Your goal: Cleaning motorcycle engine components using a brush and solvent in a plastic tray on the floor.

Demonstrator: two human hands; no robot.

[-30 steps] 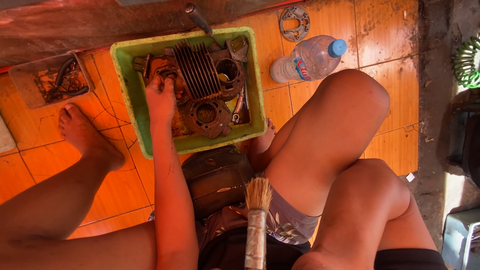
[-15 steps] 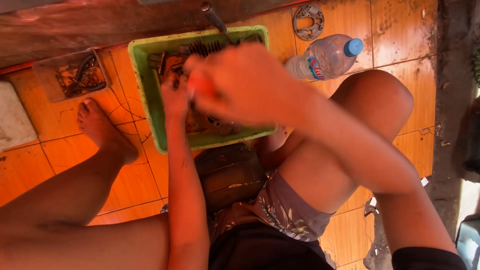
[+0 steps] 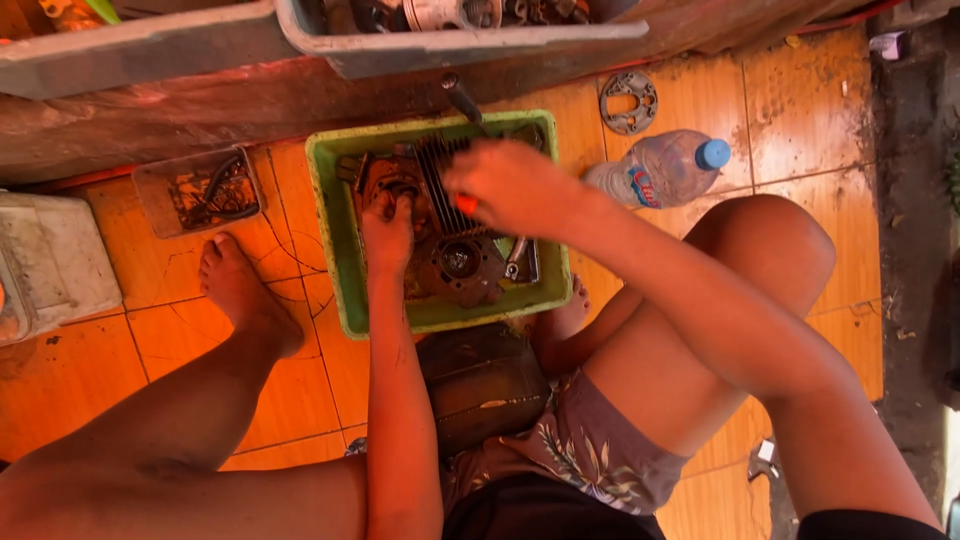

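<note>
Orange tiled floor (image 3: 800, 120), green tub (image 3: 340, 230) holding finned engine part (image 3: 450, 250), left hand (image 3: 388, 225) gripping the part, right hand (image 3: 505, 185) closed around orange-handled tool (image 3: 466, 204), bottle (image 3: 665, 168) beside tub.

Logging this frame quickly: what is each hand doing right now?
Left hand: closed, gripping the finned engine part in the green tub.
Right hand: closed around an orange-tipped tool.

Orange tiled floor (image 3: 800, 110), a green plastic tub (image 3: 330, 230) at centre, a clear water bottle with blue cap (image 3: 665, 168) lying to its right, a round metal gasket plate (image 3: 628, 101) farther back, a small dirty tray (image 3: 198, 190) left of the tub, a pale box (image 3: 50, 260) at the far left — bare foot (image 3: 245, 295) flat on the tiles.
</note>
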